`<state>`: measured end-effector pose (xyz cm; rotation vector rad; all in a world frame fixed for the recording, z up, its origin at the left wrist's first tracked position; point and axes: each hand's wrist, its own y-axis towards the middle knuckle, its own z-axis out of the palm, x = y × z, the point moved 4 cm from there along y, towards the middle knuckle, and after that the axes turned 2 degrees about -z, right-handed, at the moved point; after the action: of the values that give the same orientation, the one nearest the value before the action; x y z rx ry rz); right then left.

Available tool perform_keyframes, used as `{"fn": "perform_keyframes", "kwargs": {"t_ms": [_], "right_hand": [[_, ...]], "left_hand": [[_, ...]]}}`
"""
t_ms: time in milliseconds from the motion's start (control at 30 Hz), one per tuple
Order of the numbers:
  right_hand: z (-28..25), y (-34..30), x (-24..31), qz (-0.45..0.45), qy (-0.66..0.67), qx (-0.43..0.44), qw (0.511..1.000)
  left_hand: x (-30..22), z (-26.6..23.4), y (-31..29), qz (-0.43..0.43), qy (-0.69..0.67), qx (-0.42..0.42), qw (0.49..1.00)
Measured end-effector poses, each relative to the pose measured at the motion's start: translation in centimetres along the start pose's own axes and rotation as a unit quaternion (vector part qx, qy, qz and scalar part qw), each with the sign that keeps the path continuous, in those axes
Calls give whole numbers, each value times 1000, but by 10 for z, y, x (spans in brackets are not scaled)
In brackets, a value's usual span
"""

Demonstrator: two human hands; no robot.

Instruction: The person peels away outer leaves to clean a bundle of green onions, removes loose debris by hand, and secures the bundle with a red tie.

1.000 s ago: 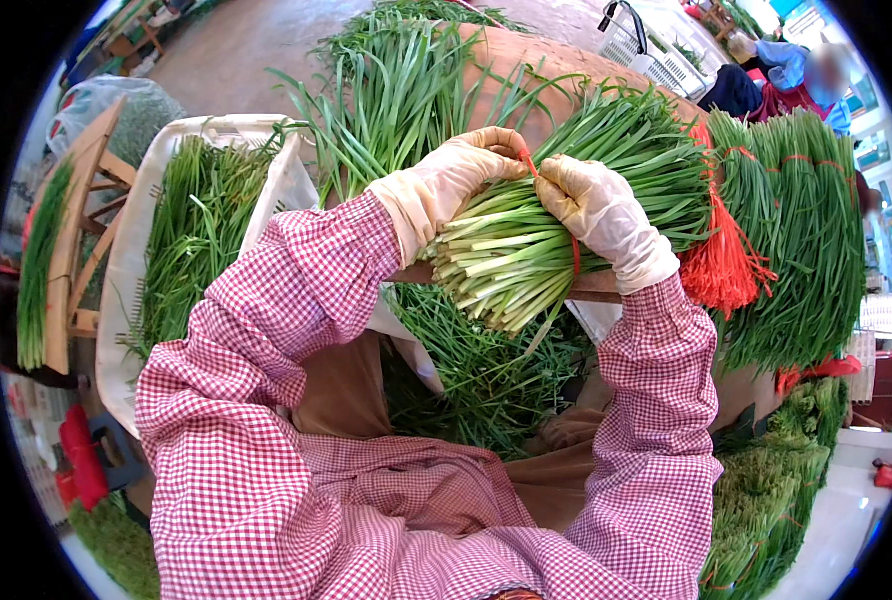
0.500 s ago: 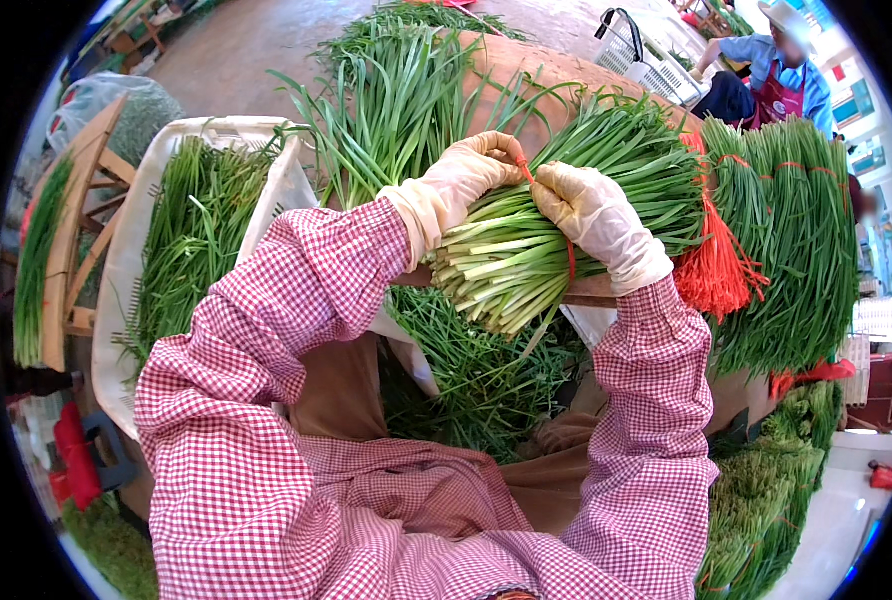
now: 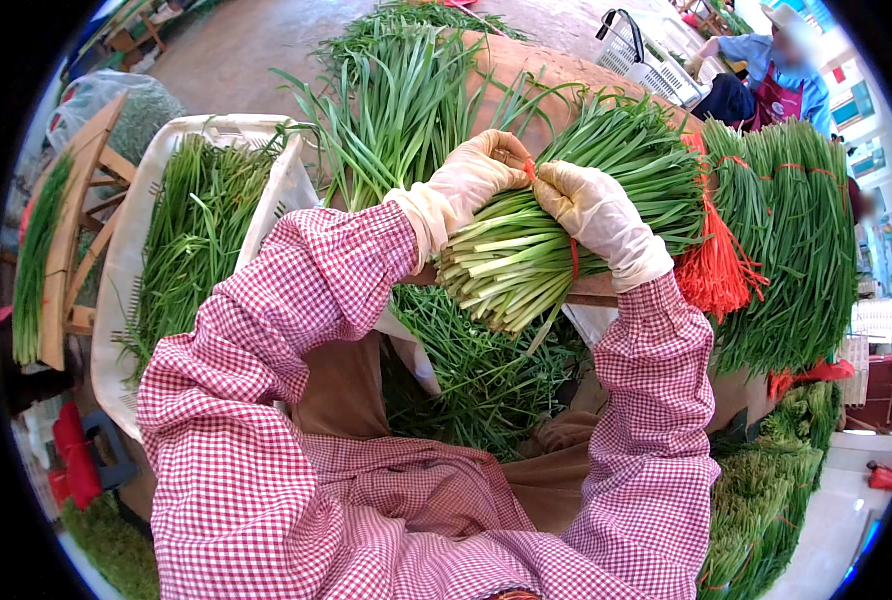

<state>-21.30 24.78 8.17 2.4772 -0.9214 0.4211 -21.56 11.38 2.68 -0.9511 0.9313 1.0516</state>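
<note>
A thick bundle of green garlic chives (image 3: 511, 255) lies across the bench in front of me, its pale cut ends toward me and to the left. An orange-red tie (image 3: 574, 258) runs round it. On top of the bundle, my gloved left hand (image 3: 471, 178) pinches the tie between thumb and fingers. My gloved right hand (image 3: 591, 210) is closed on the same tie, close beside the left fingertips. Both gloves are cream-coloured. A hank of loose red ties (image 3: 711, 265) hangs just right of the bundle.
Loose chives (image 3: 396, 120) lie beyond my left hand on the wooden bench (image 3: 556, 68). A white crate (image 3: 111, 290) of greens stands left. Tied bundles (image 3: 791, 250) are stacked right. Cut leaves (image 3: 481, 375) lie below the bench. A person (image 3: 776, 75) sits at far right.
My left fingers have dipped slightly and come nearer the right hand, and less of the tie shows between them. The bundle has barely moved.
</note>
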Motion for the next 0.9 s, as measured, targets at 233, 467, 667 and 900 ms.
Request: {"fn": "perform_keyframes", "kwargs": {"t_ms": [233, 467, 667, 900], "right_hand": [[4, 3, 2, -8, -10, -44, 999], [5, 0, 3, 15, -24, -22, 999], [4, -3, 4, 17, -30, -30, 999], [2, -10, -2, 33, 4, -73, 997]], "left_hand": [[2, -4, -1, -10, -26, 65, 997], [0, 2, -9, -66, -135, 109, 983], [-9, -4, -7, -17, 5, 104, 994], [-36, 8, -9, 208, 413, 45, 885]]}}
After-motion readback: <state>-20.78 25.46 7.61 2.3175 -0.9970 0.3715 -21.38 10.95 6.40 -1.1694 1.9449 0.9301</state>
